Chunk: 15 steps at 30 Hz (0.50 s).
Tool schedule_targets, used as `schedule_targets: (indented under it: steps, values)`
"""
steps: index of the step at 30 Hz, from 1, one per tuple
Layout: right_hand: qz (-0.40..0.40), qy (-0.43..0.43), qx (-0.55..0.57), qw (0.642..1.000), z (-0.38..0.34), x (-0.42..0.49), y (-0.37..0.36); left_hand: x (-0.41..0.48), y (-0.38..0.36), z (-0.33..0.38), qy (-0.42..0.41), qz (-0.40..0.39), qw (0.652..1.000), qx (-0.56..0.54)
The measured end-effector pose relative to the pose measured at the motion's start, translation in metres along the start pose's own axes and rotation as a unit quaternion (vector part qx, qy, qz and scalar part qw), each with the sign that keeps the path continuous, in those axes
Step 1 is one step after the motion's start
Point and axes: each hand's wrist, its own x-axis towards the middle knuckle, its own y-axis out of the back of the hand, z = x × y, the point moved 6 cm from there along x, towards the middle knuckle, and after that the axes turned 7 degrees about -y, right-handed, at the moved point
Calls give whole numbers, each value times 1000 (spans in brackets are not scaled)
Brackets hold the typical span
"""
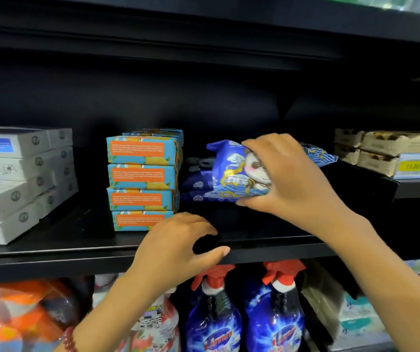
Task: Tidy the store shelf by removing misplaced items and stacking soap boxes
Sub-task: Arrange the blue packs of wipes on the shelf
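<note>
My right hand (290, 176) grips a blue packet with a cartoon figure (229, 171), held just above the black shelf (254, 232), right of centre. More dark blue packets (196, 186) lie behind and under it. A stack of blue and orange soap boxes (142, 179) stands left of the packets, several high. My left hand (178, 245) hovers at the shelf's front edge, fingers curled in a C and holding nothing.
Grey and white boxes (20, 179) are stacked at the far left of the shelf. Beige cartons (379, 148) with a price tag (417, 165) sit on the neighbouring shelf at right. Blue spray bottles with red triggers (272, 313) stand on the shelf below.
</note>
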Motion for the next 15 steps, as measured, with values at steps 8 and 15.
schedule_targets:
  steps: [8,15]
  values:
    - [3,-53,-21,998,68,-72,17,30,21,16,27,87,993,-69]
    - [5,-84,-29,996,96,-97,21,119,13,-14,111,-69,988,85]
